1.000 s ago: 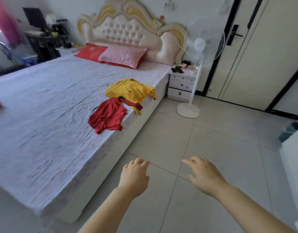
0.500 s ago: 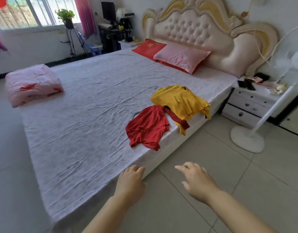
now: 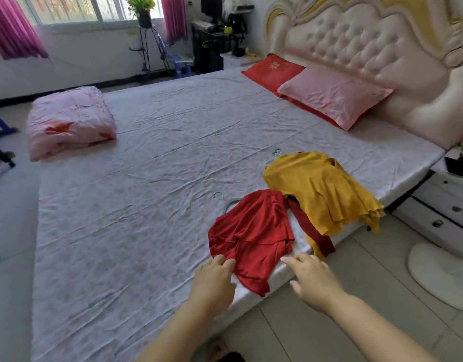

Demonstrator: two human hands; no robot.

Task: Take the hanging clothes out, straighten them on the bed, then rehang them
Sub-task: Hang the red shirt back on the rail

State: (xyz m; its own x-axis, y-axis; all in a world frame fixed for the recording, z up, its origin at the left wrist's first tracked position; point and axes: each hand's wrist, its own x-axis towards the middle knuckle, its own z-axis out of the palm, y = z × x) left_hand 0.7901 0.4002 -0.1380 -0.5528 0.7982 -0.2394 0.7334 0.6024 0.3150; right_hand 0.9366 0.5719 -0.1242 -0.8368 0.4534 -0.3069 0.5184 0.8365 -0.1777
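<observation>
Red garment (image 3: 251, 236): it lies rumpled and folded over itself near the edge of the bed (image 3: 147, 205). Its hem is right at both hands' fingertips.
Wire hanger (image 3: 218, 195): its hook shows beyond the garment, farthest from the fingers, so the piece seems to be on its hanger.
Left hand (image 3: 212, 280): the fingers (image 3: 222, 259) are lightly curled and close together at the hem's left corner, holding nothing. Contact with the cloth cannot be told.
Right hand (image 3: 314, 279): the fingers (image 3: 290, 261) are spread with the index leading, just short of the hem's right side, and empty.
Step in hand: likely taking the hem to straighten it.
Doing it well: pinch one corner in each hand, draw them apart first, then smooth flat away from the fingers toward the hanger.
Risk: the hem sits at the mattress edge, so pulling toward the body may slide it off.
Yellow garment (image 3: 321, 192): it lies beyond the right fingers, its edge over a dark red strip (image 3: 311, 231). Best left alone for now.
</observation>
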